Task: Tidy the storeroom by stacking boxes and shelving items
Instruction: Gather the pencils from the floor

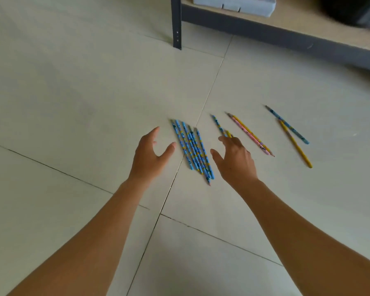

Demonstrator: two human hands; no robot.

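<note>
Several blue patterned pencils (192, 147) lie side by side in a bunch on the tiled floor. My left hand (150, 154) hovers just left of the bunch, fingers relaxed and spread, holding nothing. My right hand (235, 159) hovers just right of it, also empty with loose fingers; it partly covers a blue pencil (217, 123) and a yellow one (228, 134). Further right lie a pink and yellow pair (251, 134), then a blue pencil (287, 124) crossed over a yellow pencil (296, 145).
A dark metal shelf leg (176, 22) stands at the top centre, with the low shelf board (308, 20) running to the right. A grey box (235, 3) and a dark object (350, 9) sit on that shelf. Pale floor tiles (62, 92) spread to the left.
</note>
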